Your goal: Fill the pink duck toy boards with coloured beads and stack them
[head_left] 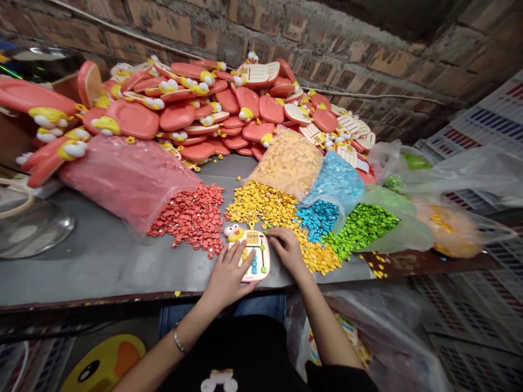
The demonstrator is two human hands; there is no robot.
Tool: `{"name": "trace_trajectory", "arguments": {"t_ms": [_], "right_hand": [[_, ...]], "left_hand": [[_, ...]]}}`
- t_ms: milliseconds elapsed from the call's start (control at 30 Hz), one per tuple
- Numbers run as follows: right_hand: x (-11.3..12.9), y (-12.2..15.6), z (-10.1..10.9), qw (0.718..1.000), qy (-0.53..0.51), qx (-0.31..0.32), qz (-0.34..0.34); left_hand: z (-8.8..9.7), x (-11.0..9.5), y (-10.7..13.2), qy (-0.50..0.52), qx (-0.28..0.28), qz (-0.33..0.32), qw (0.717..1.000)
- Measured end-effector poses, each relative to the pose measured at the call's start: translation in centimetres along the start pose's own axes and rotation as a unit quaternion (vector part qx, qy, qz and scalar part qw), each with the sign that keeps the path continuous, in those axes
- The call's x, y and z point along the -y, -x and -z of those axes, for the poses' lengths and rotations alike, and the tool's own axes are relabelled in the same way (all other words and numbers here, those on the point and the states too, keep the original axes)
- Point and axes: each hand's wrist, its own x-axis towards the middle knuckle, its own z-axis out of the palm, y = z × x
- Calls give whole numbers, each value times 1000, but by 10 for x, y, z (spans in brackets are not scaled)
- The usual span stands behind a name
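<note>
A cream toy board [249, 276] with a duck head at its top lies near the table's front edge. Yellow, blue and green pieces sit in its slots. My left hand [227, 275] rests over the board's left side, fingers spread and lying on it. At the board's upper right edge, my right hand [288, 251] has its fingertips pinched together; whatever they hold is too small to make out. Around the board lie loose heaps of red pieces [190, 218], yellow pieces [265, 202], blue pieces [318, 219] and green pieces [365, 226].
Behind the heaps stand a red-filled bag [126, 179], a yellow-filled bag [288, 160] and a blue-filled bag [337, 179]. A large pile of red-backed duck boards [232, 111] leans toward the brick wall [347, 54]. A shiny metal lid [36, 228] sits at left.
</note>
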Motion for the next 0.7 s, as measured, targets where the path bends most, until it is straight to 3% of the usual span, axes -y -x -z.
{"name": "trace_trajectory", "arguments": {"t_ms": [167, 333, 467, 700], "right_hand": [[-10, -18, -10, 993, 109, 45, 29], [-7, -17, -20, 997, 64, -10, 46], [-3, -5, -28, 994, 78, 14, 74], [12, 23, -6, 991, 93, 85, 45]], "left_hand": [[0, 0, 0, 3, -5, 6, 1000], [-2, 0, 1, 3, -5, 9, 1000], [-3, 1, 1, -9, -14, 1, 1000], [-4, 2, 0, -4, -17, -4, 1000]]}}
